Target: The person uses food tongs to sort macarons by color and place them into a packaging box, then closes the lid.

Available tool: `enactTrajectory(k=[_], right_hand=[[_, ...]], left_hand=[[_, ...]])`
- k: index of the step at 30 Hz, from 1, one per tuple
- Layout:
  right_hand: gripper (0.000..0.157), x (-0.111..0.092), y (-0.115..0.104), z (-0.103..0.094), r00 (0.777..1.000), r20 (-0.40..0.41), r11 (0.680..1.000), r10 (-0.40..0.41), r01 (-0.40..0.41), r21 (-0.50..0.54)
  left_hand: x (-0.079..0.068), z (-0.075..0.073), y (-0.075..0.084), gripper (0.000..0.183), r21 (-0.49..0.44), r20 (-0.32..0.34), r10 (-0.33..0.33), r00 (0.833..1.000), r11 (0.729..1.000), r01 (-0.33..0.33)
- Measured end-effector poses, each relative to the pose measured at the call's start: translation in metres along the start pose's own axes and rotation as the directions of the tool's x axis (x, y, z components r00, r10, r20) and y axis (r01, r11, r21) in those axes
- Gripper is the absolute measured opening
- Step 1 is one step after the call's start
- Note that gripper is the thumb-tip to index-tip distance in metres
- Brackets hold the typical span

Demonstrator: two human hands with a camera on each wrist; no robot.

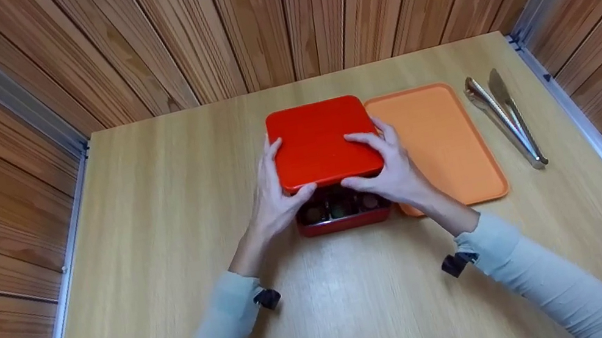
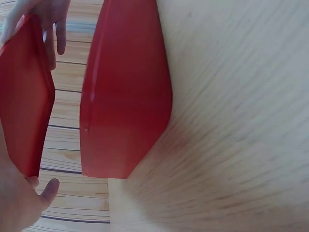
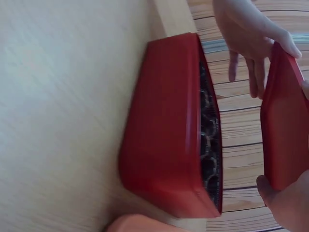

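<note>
A bright red square lid point(image 1: 324, 140) is held between both hands, raised over a dark red box point(image 1: 344, 223). My left hand point(image 1: 272, 199) grips the lid's left side, thumb at the near edge. On the opposite side my right hand point(image 1: 394, 168) holds it the same way, its fingers reaching over the top. Both wrist views show a gap between the lid point(image 3: 287, 125) and the box point(image 2: 125, 92), which stands on the table. Through the open front part, dark round items show in compartments; the lid hides the rest in the head view.
An orange tray point(image 1: 446, 149) lies right beside the box. Farther right, metal tongs point(image 1: 506, 120) rest on the wooden table point(image 1: 175, 228), one arm with a flat blade. Wood-plank walls point(image 1: 250, 23) stand behind and at both sides.
</note>
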State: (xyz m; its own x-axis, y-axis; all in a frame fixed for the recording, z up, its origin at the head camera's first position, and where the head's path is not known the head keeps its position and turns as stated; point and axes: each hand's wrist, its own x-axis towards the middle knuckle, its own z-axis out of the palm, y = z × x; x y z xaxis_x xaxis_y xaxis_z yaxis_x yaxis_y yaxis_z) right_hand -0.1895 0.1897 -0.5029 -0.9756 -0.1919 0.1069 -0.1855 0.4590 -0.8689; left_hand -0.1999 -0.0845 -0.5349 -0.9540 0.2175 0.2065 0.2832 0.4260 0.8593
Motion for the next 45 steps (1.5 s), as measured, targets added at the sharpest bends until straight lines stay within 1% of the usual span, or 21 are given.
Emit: enactTrajectory(k=[3, 11, 19, 23, 28, 31, 34, 37, 41, 45], right_hand=[[0.077, -0.005, 0.005, 0.004, 1.0, -0.018, 1.0, -0.019, 0.019, -0.014], [0.077, -0.017, 0.017, 0.014, 0.999, -0.042, 0.998, -0.021, 0.018, -0.058], [0.076, -0.028, 0.025, 0.019, 0.999, -0.044, 0.997, -0.011, 0.007, -0.077], [0.076, -0.032, 0.031, 0.021, 0.999, -0.038, 0.996, -0.006, 0.002, -0.089], [0.075, -0.037, 0.04, 0.025, 1.0, -0.016, 0.994, 0.005, -0.007, -0.108], [0.076, -0.039, 0.043, 0.026, 1.0, -0.006, 0.994, 0.013, -0.014, -0.109], [0.076, -0.041, 0.047, 0.027, 1.0, 0.003, 0.994, 0.011, -0.01, -0.108], [0.076, -0.042, 0.05, 0.03, 1.0, 0.007, 0.994, 0.002, -0.002, -0.113], [0.078, -0.044, 0.053, 0.033, 1.0, 0.022, 0.992, -0.003, 0.005, -0.123], [0.079, -0.044, 0.055, 0.033, 0.999, 0.044, 0.989, 0.004, 0.002, -0.148]], left_hand=[[-0.001, 0.001, -0.003, 0.104, 0.019, 0.009, -0.003, 1.0, 1.0, 0.003], [-0.012, 0.004, -0.012, 0.101, 0.038, 0.086, -0.045, 0.995, 0.998, 0.042], [-0.017, 0.006, -0.017, 0.1, 0.044, 0.154, -0.085, 0.984, 0.996, 0.079], [-0.019, 0.007, -0.021, 0.102, 0.057, 0.192, -0.09, 0.977, 0.995, 0.08], [-0.024, 0.007, -0.027, 0.106, 0.086, 0.257, -0.114, 0.96, 0.992, 0.094], [-0.027, 0.007, -0.03, 0.108, 0.103, 0.304, -0.146, 0.941, 0.987, 0.12], [-0.028, 0.007, -0.033, 0.11, 0.116, 0.336, -0.17, 0.926, 0.984, 0.139], [-0.028, 0.007, -0.035, 0.111, 0.119, 0.35, -0.179, 0.92, 0.982, 0.146], [-0.028, 0.007, -0.036, 0.113, 0.136, 0.364, -0.162, 0.917, 0.984, 0.12], [-0.028, 0.006, -0.036, 0.116, 0.163, 0.39, -0.173, 0.905, 0.98, 0.117]])
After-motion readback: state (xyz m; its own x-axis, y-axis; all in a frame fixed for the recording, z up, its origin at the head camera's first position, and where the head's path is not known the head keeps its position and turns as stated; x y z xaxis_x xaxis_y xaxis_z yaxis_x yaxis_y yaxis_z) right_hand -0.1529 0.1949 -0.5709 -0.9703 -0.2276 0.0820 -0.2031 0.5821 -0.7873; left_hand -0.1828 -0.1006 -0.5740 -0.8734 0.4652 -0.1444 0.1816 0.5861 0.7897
